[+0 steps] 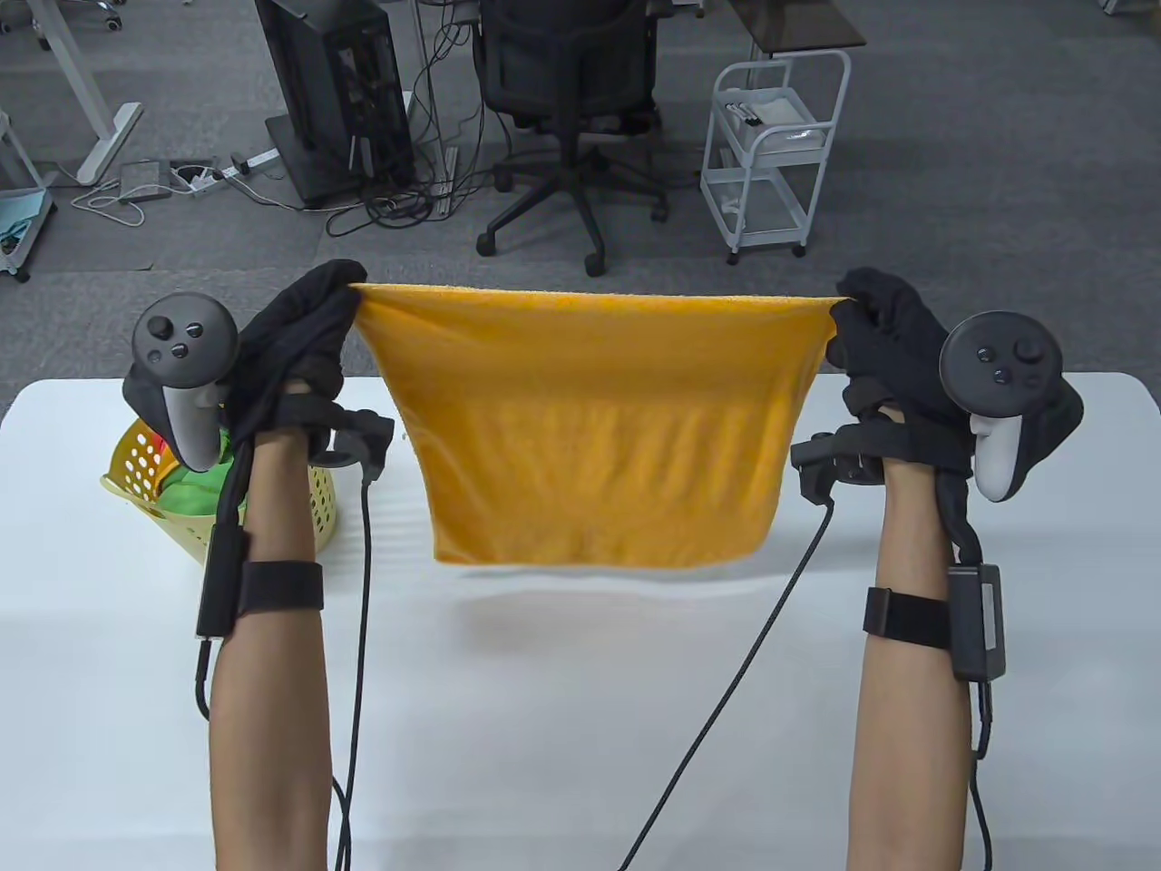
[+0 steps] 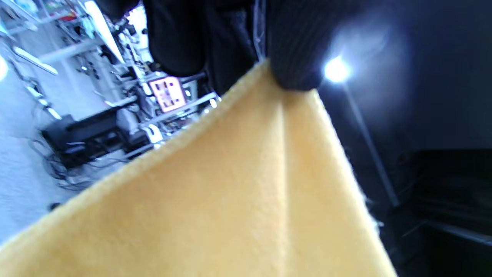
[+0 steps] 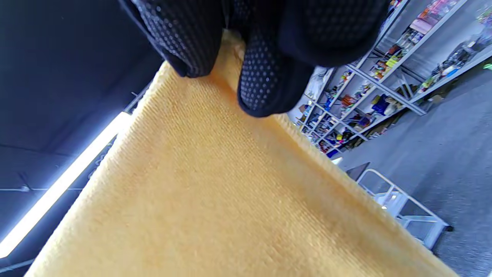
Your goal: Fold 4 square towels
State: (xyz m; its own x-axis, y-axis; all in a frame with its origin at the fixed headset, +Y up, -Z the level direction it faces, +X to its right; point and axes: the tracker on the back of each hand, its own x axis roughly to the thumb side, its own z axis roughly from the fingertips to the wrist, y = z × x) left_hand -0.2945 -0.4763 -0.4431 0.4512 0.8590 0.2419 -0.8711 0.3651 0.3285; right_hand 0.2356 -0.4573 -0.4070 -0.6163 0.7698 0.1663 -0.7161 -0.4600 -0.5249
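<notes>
Two hands held one orange towel (image 1: pixel 594 426) up above the white table (image 1: pixel 580 708), stretched flat between them. At the far left stood a yellow basket (image 1: pixel 136 476) with green cloth inside, probably more towels waiting. The left hand (image 1: pixel 295 340) pinched the towel's upper left corner, fingertips (image 2: pixel 296 57) closed tight on the fabric; the right hand (image 1: pixel 884 340) pinched the upper right corner the same way, its dotted fingertips (image 3: pixel 265 84) pressed on the cloth. The top edge ran taut and level, the bottom hem hanging free over the table. To do this step well, both pinches needed to stay at the very corners, the hem touching down square first, then the top laid away evenly without wrinkles.
</notes>
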